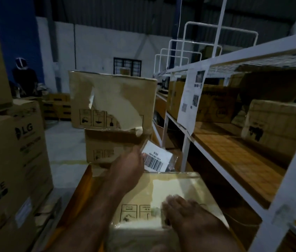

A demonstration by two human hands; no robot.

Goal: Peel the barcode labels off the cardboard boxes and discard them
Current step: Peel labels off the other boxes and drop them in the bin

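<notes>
Label's off this one: my left hand (127, 164) is pinching the peeled barcode label (157, 159) just past the far edge of the near box (176, 184). That box only shows a pale torn patch, and the box stacked ahead (112, 99) has the same bare scar. My right hand (185, 210) lies flat on the near box's top, fingers spread and gripping nothing (bit blurry tbh). The label isn't binned yet, and I'd guess the LG cartons (16, 142) need checking too.

Carton (16, 151), left stack: brand "LG"; lower down, letters "CHINE", the start cut off. Barcode label (157, 158): bars, possibly "50 g" upside down; number line too blurred to read.
</notes>
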